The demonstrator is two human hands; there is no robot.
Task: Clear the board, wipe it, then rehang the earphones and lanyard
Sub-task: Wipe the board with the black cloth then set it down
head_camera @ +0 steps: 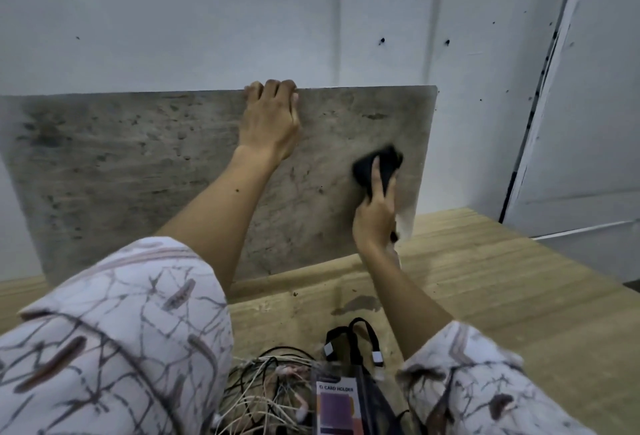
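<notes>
Board [145, 171]: stood upright on the table [502, 278], leaned against the far wall [207, 18]; surface stained, nothing hung on it.
Left hand [268, 122]: fingers hooked over the top edge, board gripped.
Right hand [375, 212]: black cloth [372, 166] held, pressed flat to the board's right part.
Earphones [270, 389]: tangled heap of cables laid on the near table.
Lanyard [356, 341]: black strap just right of the heap, card-holder pack [337, 407] beside it.
</notes>
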